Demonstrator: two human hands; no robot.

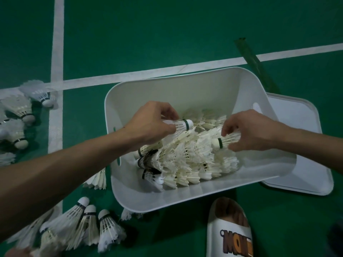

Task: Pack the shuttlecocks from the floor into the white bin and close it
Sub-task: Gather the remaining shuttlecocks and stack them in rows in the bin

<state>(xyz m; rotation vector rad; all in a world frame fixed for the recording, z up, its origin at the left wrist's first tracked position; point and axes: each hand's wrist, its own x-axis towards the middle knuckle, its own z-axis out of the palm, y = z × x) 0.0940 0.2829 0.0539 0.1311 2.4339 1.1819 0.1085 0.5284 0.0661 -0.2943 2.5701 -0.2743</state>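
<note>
1. The green floor (167, 34) is crossed by white lines (58, 43).
2. The white bin (185, 93) stands open on the floor, near the middle of the view.
3. Its lid (300, 179) lies flat on the floor, partly under the bin's right end.
4. A heap of shuttlecocks (187, 160) lies inside the bin.
5. Loose shuttlecocks lie on the floor left of the bin, one group by the line crossing (20, 108) and another at the lower left (89, 225).
6. A white slipper (230, 232) sits just in front of the bin.
7. A dark green strip (254, 62) lies behind the bin.
8. The left hand (150, 125), over the bin, holds one shuttlecock (182, 125) by its feathers, cork pointing right.
9. The right hand (254, 130), also over the bin, holds another shuttlecock (225, 140), cork pointing left.
</note>
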